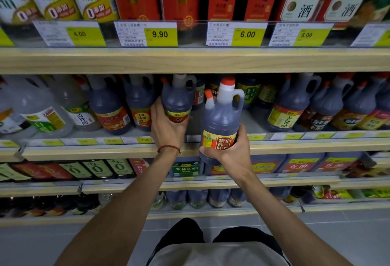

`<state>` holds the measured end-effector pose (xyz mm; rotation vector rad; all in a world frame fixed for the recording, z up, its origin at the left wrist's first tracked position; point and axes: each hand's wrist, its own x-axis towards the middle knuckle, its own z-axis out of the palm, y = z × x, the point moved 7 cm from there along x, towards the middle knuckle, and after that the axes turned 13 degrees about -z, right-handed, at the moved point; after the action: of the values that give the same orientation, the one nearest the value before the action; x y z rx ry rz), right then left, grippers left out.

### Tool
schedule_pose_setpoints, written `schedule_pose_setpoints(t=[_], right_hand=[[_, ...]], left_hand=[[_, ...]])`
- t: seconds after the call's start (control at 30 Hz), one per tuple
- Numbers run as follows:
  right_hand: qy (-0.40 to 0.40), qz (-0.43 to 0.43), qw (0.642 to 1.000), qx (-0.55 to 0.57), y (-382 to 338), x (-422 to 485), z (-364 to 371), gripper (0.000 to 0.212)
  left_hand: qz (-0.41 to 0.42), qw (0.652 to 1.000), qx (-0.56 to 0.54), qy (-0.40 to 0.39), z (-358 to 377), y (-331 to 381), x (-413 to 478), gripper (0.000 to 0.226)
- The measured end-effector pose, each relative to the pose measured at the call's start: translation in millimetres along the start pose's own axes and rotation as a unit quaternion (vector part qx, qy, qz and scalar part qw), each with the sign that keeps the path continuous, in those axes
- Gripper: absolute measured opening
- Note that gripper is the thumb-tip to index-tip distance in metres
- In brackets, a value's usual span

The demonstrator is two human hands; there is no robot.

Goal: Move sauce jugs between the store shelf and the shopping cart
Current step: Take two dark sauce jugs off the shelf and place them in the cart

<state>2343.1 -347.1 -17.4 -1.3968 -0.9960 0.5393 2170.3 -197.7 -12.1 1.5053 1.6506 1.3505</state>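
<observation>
Both hands hold dark sauce jugs with orange caps at the middle shelf [105,152]. My left hand [166,126] grips the lower body of one jug [178,101] that stands on the shelf among others. My right hand [234,149] grips a second jug [221,122] with a red and yellow label, held in the air in front of the shelf edge and tilted slightly left. To the right of the left jug there is a gap on the shelf. No shopping cart is in view.
More dark jugs [287,107] and clear vinegar jugs [38,113] fill the middle shelf on both sides. Red and white bottles stand on the upper shelf [190,60] above price tags. Lower shelves hold more bottles. Grey floor lies below.
</observation>
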Motion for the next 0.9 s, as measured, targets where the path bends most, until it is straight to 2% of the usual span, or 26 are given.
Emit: schedule_pose_setpoints(t=[0.13, 0.33, 0.5, 0.8, 0.9], right_hand=[[-0.006, 0.001, 1.0, 0.004, -2.2, -2.1, -0.6, 0.083], [0.0, 0.003, 1.0, 0.006, -1.6, -11.0, -5.4, 0.088], [-0.002, 0.003, 1.0, 0.002, -2.8, -19.4, -8.5, 0.091], [-0.001, -0.003, 1.0, -0.002, -8.8, -33.9, -13.8, 0.09], [0.0, 0.0, 1.0, -0.002, -11.2, -36.6, -15.6, 0.09]], left_hand=[[0.026, 0.996, 0.073, 0.034, -0.8, 4.5, -6.8, 0.093], [-0.03, 0.994, 0.085, 0.054, -0.9, -0.2, -1.3, 0.104], [-0.04, 0.997, 0.031, 0.065, -3.5, 1.1, -5.2, 0.101], [-0.039, 0.998, 0.02, 0.047, -5.3, 1.0, -15.2, 0.096], [-0.016, 0.996, -0.057, 0.063, -20.7, 9.1, -31.3, 0.075]])
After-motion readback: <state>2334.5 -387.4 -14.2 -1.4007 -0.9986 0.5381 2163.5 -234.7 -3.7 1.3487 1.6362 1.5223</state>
